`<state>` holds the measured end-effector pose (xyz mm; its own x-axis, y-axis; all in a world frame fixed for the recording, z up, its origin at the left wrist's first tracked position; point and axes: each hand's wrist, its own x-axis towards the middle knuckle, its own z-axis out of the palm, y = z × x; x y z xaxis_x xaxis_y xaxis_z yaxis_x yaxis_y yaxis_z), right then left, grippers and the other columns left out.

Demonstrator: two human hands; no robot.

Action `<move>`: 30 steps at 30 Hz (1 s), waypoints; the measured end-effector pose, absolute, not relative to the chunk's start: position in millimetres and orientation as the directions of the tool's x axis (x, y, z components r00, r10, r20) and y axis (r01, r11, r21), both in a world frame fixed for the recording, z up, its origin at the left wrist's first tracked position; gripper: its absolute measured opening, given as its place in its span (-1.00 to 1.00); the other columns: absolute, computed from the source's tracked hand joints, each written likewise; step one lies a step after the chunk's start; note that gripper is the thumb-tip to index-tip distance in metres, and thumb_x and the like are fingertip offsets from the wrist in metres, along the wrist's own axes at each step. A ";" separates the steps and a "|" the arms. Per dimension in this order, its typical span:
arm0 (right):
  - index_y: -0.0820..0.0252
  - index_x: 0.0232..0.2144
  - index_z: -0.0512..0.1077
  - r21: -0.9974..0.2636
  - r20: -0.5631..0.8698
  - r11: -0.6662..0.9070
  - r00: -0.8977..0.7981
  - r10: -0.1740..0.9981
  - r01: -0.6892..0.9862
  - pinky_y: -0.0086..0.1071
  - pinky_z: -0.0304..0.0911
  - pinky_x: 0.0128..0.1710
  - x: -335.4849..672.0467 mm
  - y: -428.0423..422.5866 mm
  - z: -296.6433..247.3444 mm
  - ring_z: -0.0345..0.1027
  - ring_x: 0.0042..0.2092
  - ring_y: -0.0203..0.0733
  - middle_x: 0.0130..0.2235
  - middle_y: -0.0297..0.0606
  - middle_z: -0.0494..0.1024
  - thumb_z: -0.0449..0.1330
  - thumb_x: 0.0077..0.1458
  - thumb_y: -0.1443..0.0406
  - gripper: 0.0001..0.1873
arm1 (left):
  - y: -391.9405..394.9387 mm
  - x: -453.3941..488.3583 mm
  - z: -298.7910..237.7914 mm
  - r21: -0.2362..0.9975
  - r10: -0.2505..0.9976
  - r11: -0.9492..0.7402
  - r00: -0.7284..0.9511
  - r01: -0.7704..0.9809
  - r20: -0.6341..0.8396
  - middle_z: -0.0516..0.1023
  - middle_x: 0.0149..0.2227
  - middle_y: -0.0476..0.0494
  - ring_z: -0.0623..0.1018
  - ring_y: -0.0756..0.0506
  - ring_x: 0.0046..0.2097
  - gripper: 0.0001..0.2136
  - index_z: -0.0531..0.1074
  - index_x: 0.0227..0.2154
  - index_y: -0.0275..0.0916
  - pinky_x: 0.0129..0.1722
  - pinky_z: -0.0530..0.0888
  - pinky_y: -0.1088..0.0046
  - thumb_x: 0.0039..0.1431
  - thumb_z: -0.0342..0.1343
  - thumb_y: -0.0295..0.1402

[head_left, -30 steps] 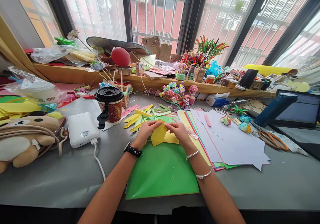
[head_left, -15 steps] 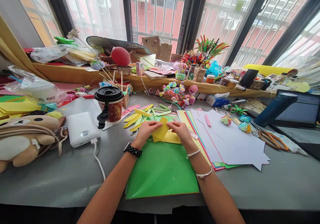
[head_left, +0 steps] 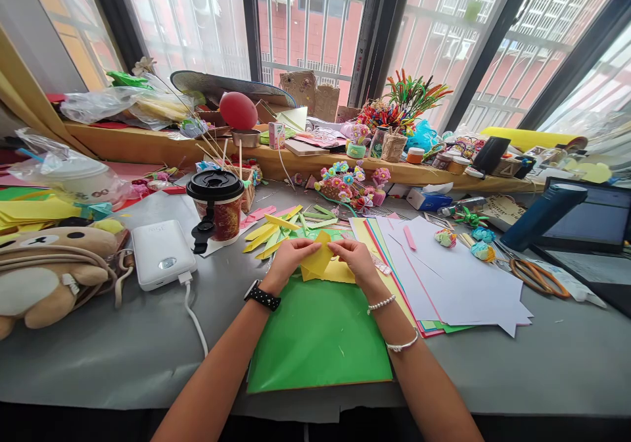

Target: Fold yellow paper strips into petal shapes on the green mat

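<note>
Both hands meet over a small yellow paper piece (head_left: 319,258) above the far edge of a green sheet (head_left: 318,337). My left hand (head_left: 288,259), with a black watch on its wrist, pinches the piece's left side. My right hand (head_left: 355,260), with bead bracelets on the wrist, pinches its right side. A larger yellow sheet (head_left: 338,272) lies flat just under the hands. Cut yellow and green paper strips (head_left: 276,228) are scattered right behind the hands.
A lidded coffee cup (head_left: 215,204) and a white power bank (head_left: 160,253) with its cable stand to the left, beside a plush bear (head_left: 46,271). A stack of white and coloured paper (head_left: 458,277), scissors (head_left: 535,274) and a blue bottle (head_left: 539,215) lie to the right. The window ledge (head_left: 148,146) is crowded with craft items.
The yellow piece hung lower as a diamond shape a second ago; it now sits higher and flatter between my fingertips. Since half a second ago nothing has visibly moved.
</note>
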<state>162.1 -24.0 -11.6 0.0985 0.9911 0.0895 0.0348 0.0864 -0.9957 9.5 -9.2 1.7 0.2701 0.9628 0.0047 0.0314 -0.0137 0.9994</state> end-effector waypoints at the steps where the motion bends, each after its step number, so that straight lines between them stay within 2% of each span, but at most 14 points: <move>1: 0.28 -0.58 0.47 -0.996 0.091 0.088 0.099 0.991 0.035 -0.47 0.14 -0.52 162.2 -24.0 -11.7 0.24 -0.51 -0.36 -0.58 -0.33 0.43 0.23 -0.30 0.17 -0.75 | -9.0 9.6 1.7 0.999 0.963 -0.014 0.270 0.034 0.005 0.49 -0.50 -0.09 0.41 -0.03 -0.43 -0.72 0.48 -0.52 -0.33 -0.48 0.26 0.55 -0.28 0.18 -0.19; 21: 0.26 -0.56 0.46 -0.993 0.122 0.121 0.058 0.991 0.016 -0.44 0.17 -0.47 159.1 -26.3 -10.5 0.24 -0.48 -0.34 -0.54 -0.32 0.45 0.23 -0.28 0.19 -0.78 | -9.8 9.2 2.1 0.997 0.935 -0.024 0.355 0.077 -0.004 0.40 -0.55 0.00 0.34 0.04 -0.51 -0.71 0.41 -0.56 -0.34 -0.58 0.21 0.60 -0.26 0.15 -0.16; 30: 0.24 -0.55 0.48 -0.992 0.050 0.058 0.073 0.996 -0.116 -0.45 0.16 -0.44 159.3 -26.8 -9.3 0.25 -0.43 -0.33 -0.51 -0.32 0.45 0.24 -0.30 0.22 -0.79 | -7.9 9.2 0.2 0.992 0.932 -0.051 0.361 0.113 0.007 0.43 -0.51 -0.05 0.37 0.01 -0.48 -0.69 0.44 -0.50 -0.34 -0.55 0.25 0.58 -0.25 0.15 -0.16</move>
<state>159.3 -26.8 -9.3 0.0733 0.9961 0.0495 -0.1161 0.0579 -0.9915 9.2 -7.9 0.2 0.3611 0.9325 0.0070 0.1133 -0.0513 0.9922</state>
